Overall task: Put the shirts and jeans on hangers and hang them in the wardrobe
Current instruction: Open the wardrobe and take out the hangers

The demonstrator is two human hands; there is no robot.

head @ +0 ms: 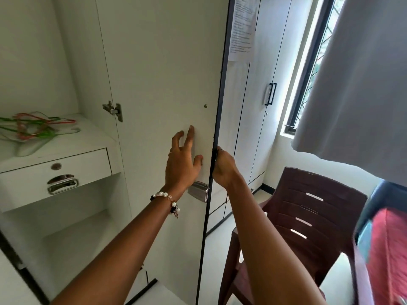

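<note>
- the white laminate wardrobe door (pixel 158 69) stands open, its inner face toward the camera and its dark edge running top to bottom through the middle of the view.
- the left hand (pixel 182 160) lies flat on the inner face of the door, fingers spread and mostly straight, just above the small metal lock box (pixel 198 191); its grip is open, only pressing.
- a bracelet of white and black beads (pixel 168 202) sits on the left wrist.
- the right hand (pixel 223 167) is on the far side of the door at its dark edge, fingers curled round the edge; its grip is closed on the door.
- inside the wardrobe, on the white shelf (pixel 72 140) at the left, lies a tangle of thin green and orange wire hangers (pixel 33 128), well apart from both hands.
- under that shelf is a white drawer (pixel 55 175) with a round lock and a metal pull handle.
- a metal hinge (pixel 113 110) is fixed at the door's inner side.
- right of the door stands a brown plastic chair (pixel 308 214) with a slotted back; red cloth (pixel 387 249) shows at the far right edge.
- a pale grey curtain (pixel 356 84) hangs in the upper right, over a window (pixel 317 62).
- a printed paper sheet (pixel 242 27) is stuck on the next white wardrobe behind.
- no shirts or jeans can be made out for certain.
</note>
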